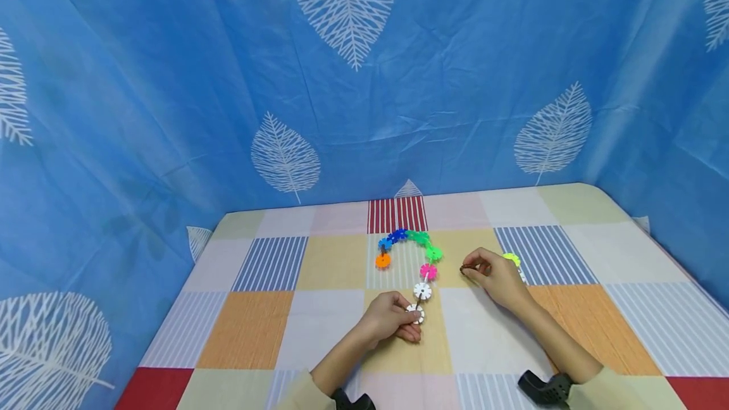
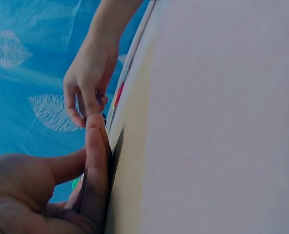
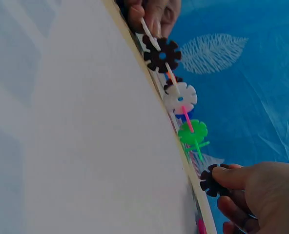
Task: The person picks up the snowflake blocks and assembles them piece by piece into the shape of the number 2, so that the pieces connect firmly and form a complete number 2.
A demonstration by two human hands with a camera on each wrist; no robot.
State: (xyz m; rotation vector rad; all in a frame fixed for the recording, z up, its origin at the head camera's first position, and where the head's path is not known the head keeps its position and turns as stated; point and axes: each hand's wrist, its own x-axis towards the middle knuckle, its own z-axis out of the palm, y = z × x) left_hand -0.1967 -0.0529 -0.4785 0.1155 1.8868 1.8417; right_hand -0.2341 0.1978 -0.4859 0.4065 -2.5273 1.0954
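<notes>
A curved chain of notched plastic snowflake discs, with a green disc (image 1: pixel 434 254) at its bend, lies across the cloth. My left hand (image 1: pixel 393 317) pinches the white disc (image 1: pixel 416 314) at the chain's near end. Between that disc and another white disc (image 1: pixel 422 291) a brown disc stands edge-on. To the right, apart from the chain, my right hand (image 1: pixel 494 274) holds a loose dark brown disc (image 3: pixel 212 181) between thumb and fingers. In the left wrist view, the left hand's fingers (image 2: pixel 96 151) hide what they pinch.
The chain's far end curls left through dark blue discs (image 1: pixel 397 235) to an orange disc (image 1: pixel 383 260). A yellow disc (image 1: pixel 512 259) and a white piece lie behind the right hand, partly hidden. A patchwork cloth (image 1: pixel 330 315) covers the table; a blue curtain (image 1: pixel 455 81) hangs behind.
</notes>
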